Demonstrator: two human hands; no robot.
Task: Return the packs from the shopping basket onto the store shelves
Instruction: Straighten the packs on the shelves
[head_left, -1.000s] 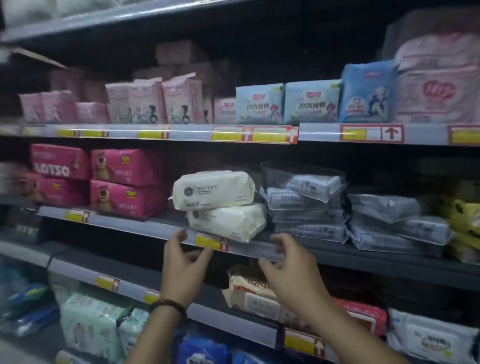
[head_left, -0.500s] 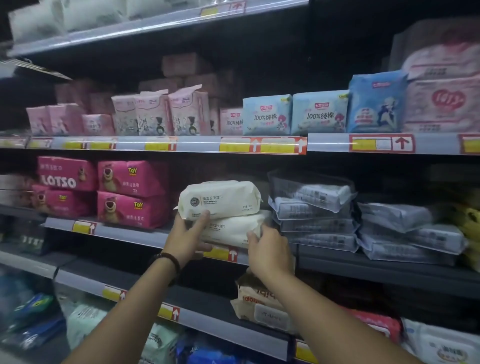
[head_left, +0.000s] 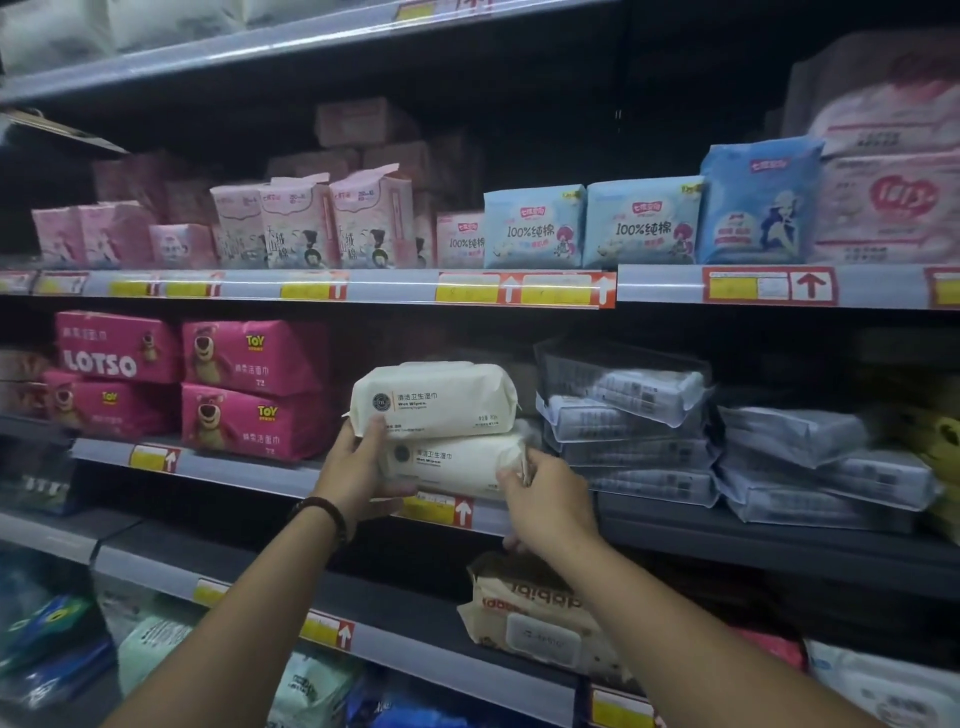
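Head view: on the shelf (head_left: 234, 469), just left of the grey packs (head_left: 628, 415), the upper pack (head_left: 436, 397) lies on the lower pack (head_left: 452, 462). The left grip (head_left: 363, 460) clasps the lower pack's end farthest from the grey packs. The right grip (head_left: 545, 501) pinches the end nearest them.

Two forearms noted, both bare from wrist to the lower edge of view. Left wrist: one bracelet (head_left: 323, 512) of dark rounded beads, single strand, close-fitting, sitting just behind the left grip (head_left: 363, 465). Right grip (head_left: 548, 501): bare, as is its wrist
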